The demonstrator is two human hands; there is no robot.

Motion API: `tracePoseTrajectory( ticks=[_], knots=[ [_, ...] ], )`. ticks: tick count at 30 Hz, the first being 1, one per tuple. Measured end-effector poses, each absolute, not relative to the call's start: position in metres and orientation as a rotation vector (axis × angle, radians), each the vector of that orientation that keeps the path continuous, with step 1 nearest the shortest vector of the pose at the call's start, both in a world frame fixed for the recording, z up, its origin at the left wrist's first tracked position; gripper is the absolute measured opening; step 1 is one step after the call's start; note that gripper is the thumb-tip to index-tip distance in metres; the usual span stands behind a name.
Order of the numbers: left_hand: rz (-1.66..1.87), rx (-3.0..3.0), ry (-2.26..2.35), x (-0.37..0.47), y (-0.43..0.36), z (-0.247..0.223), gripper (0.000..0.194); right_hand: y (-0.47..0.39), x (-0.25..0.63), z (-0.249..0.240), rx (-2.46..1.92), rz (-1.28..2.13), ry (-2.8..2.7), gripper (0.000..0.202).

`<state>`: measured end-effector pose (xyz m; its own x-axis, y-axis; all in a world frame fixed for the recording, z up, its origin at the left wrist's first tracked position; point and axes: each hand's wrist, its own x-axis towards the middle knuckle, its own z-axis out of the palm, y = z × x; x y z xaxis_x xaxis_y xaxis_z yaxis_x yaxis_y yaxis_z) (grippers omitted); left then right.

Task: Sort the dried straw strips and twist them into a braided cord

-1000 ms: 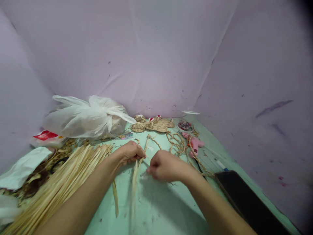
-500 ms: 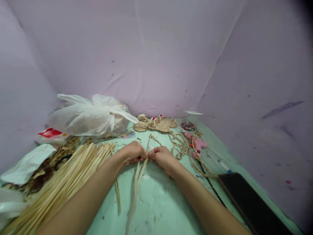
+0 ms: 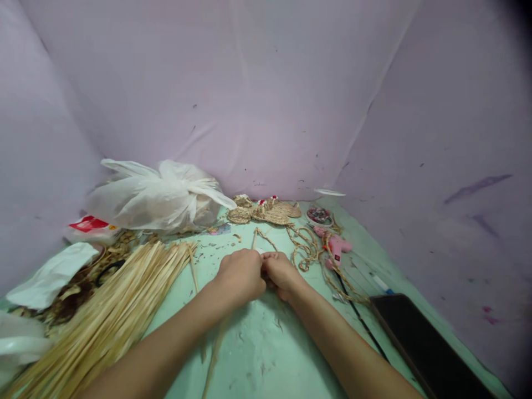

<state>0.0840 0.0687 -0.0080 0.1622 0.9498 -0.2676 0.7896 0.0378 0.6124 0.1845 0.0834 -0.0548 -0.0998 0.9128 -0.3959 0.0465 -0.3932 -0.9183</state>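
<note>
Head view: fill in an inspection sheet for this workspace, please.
Surface: pale green table, littered with straw bits.
Job's things: straw strips trailing from the hands; braided cord leading away beyond them.
Clutter: straw bundle, white plastic bag, woven pieces, pink glue gun, black slab.
Grippers: left hand and right hand closed together on the strips.
Cables: black cord near the glue gun.
Surroundings: lilac cloth walls.

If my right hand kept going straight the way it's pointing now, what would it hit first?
The right hand points up and left and already meets the left hand over the straw strands. Past those, the line probably reaches the white plastic bag, though depth is hard to judge.
</note>
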Motion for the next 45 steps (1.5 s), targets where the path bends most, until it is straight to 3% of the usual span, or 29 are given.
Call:
tracePoseTrajectory(
  ticks=[3, 7, 11, 18, 25, 29, 35, 45],
  knots=[
    [0.233, 1.816, 1.657, 0.071, 0.08, 0.002, 0.017, 0.083, 0.186, -0.051, -1.456, 1.596, -1.102, 0.005],
    [0.477, 1.358, 1.606, 0.056, 0.095, 0.006, 0.015, 0.083, 0.189, -0.048, -1.406, 1.643, -1.14, 0.006],
    [0.333, 1.126, 1.307, 0.057, 0.101, -0.012, 0.014, 0.084, 0.192, -0.049, -1.373, 1.659, -1.195, 0.008],
    [0.288, 1.274, 1.389, 0.061, 0.102, -0.026, 0.016, 0.091, 0.204, -0.053, -1.328, 1.492, -1.638, 0.005],
    [0.352, 1.469, 1.704, 0.073, 0.098, -0.038, 0.011, 0.081, 0.203, -0.046, -1.507, 0.586, -2.236, 0.015],
    [0.414, 1.404, 1.649, 0.075, 0.094, -0.039, 0.014, 0.071, 0.195, -0.032, -1.703, 0.356, -2.338, 0.015],
    [0.446, 1.243, 1.574, 0.076, 0.091, -0.028, 0.017, 0.053, 0.177, -0.012, -1.943, 0.332, -2.367, 0.018],
    [0.423, 1.18, 1.337, 0.059, 0.101, -0.03, 0.008, 0.044, 0.177, -0.003, -1.816, 0.455, -2.489, 0.013]
  ],
)
